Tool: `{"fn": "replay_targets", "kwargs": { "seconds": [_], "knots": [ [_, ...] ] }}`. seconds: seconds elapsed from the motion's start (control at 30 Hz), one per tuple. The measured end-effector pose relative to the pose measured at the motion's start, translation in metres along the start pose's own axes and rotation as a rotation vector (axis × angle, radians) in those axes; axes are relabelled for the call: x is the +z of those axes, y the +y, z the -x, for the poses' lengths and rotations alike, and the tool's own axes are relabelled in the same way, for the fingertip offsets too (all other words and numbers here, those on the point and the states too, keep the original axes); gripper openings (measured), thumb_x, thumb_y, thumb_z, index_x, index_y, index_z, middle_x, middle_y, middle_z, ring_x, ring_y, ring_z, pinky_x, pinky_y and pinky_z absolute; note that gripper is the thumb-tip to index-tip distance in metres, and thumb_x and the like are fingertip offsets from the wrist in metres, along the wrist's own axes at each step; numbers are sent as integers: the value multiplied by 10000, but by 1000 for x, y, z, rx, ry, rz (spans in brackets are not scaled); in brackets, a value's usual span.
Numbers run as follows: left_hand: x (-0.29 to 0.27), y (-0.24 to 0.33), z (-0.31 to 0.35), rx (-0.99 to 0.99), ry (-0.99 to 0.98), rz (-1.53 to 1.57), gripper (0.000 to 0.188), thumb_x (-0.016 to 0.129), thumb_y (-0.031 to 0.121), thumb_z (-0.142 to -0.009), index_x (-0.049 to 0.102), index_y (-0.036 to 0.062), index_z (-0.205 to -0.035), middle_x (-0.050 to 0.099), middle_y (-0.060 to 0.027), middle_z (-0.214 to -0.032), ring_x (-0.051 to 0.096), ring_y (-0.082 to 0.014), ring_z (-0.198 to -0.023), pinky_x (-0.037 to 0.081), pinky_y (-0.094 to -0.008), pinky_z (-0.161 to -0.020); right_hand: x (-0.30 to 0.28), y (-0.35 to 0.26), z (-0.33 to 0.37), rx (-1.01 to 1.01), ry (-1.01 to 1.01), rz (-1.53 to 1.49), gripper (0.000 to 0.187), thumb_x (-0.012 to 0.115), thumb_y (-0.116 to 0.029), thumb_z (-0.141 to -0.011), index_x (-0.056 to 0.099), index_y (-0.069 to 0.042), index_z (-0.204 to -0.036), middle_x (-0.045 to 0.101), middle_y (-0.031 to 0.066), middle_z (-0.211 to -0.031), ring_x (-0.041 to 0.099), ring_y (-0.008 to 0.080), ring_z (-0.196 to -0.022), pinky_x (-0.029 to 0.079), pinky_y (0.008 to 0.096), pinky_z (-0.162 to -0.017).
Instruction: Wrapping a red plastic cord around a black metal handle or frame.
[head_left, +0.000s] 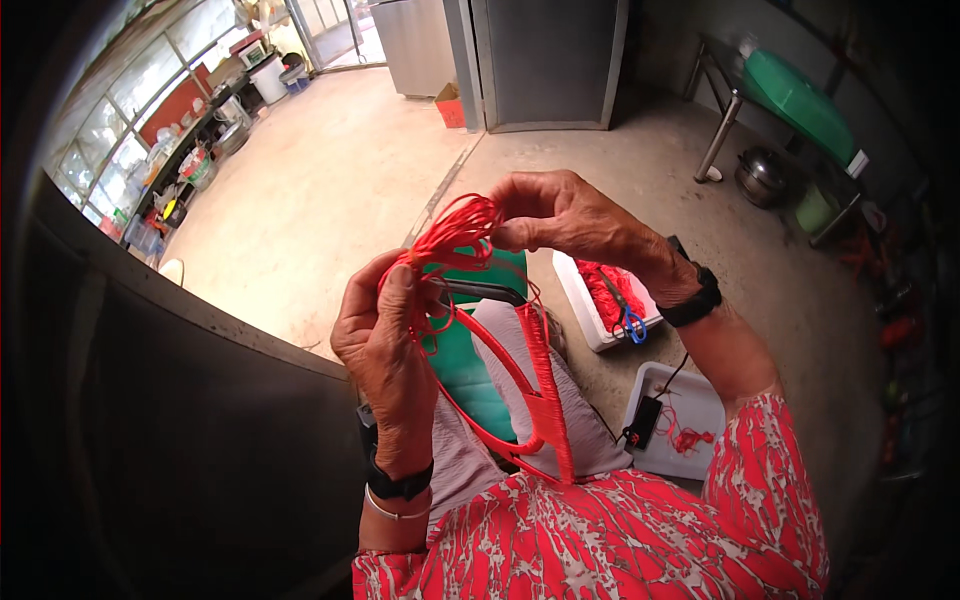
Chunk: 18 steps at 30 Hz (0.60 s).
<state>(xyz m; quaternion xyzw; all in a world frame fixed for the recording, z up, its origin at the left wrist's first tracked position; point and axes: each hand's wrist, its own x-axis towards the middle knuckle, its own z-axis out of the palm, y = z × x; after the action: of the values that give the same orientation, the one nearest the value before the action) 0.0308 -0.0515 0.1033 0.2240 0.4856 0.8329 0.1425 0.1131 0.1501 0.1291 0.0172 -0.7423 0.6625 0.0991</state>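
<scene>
The left hand (pixel 385 325) is raised above the lap, its thumb and forefinger closed on the gathered neck of a bundle of red cord (pixel 455 238), while its other fingers curl behind. From that grip the cord's loops fan up and to the right, and a few loose strands hang below the left fingers. The right hand (pixel 570 220) reaches in from the other side, thumb and forefinger bent toward each other; their tips meet the right end of the loops, but strands partly cover them, so I cannot tell whether they pinch the cord. The bundle thus lies between the two hands, held up off the trousers (pixel 462 465). Just below it is a frame (pixel 545 395), mostly wrapped in red, with a bare dark bar at its top just under the bundle; its lower end meets the shirt (pixel 580 530), and its curved inner part runs down across the lap. Something green (pixel 465 375) shows between the legs. On the floor (pixel 570 375) to the right is a white box (pixel 592 338) filled with more red strands (pixel 605 290), with scissors (pixel 632 322) lying over them, blue handles by the box's near edge. Nearer the person, a white tray (pixel 668 462) carries a black device (pixel 643 420) at its left edge and a loose red tangle (pixel 688 438) toward its near right corner.
</scene>
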Motion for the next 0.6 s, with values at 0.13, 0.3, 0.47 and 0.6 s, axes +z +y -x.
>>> {"fn": "replay_targets", "kwargs": {
  "seconds": [0.13, 0.3, 0.47, 0.6],
  "knots": [
    [8, -1, -9, 15, -37, -14, 187, 619, 109, -897, 615, -21, -1030, 660, -62, -842, 599, -80, -690, 464, -192, -597, -9, 7, 5, 21, 91, -70, 318, 642, -207, -886, 560, -2, -1116, 617, 43, -950, 587, 120, -912, 477, 258, -866],
    [18, -2, -23, -11, -165, -195, 207, 621, 132, -892, 625, -36, -1011, 655, -60, -825, 600, -88, -688, 468, -205, -596, -6, 2, 7, -174, 484, 106, 277, 569, -173, -919, 538, -4, -1136, 597, 73, -1050, 584, 138, -956, 466, 271, -909],
    [35, -6, -37, -26, -310, -293, 187, 630, 109, -879, 618, -21, -1013, 661, -49, -828, 606, -81, -701, 465, -194, -605, 2, -2, 12, -166, 257, 42, 430, 613, -305, -906, 519, -7, -1201, 609, 106, -1090, 574, 150, -1037, 464, 285, -920],
    [34, -14, -42, -2, -407, -316, 187, 630, 103, -870, 618, -7, -1021, 666, -59, -849, 616, -103, -746, 481, -224, -656, 3, 11, 18, -26, 116, 41, 383, 598, -293, -917, 561, 1, -1160, 625, 51, -913, 583, 112, -835, 492, 266, -781]
  ]
}}
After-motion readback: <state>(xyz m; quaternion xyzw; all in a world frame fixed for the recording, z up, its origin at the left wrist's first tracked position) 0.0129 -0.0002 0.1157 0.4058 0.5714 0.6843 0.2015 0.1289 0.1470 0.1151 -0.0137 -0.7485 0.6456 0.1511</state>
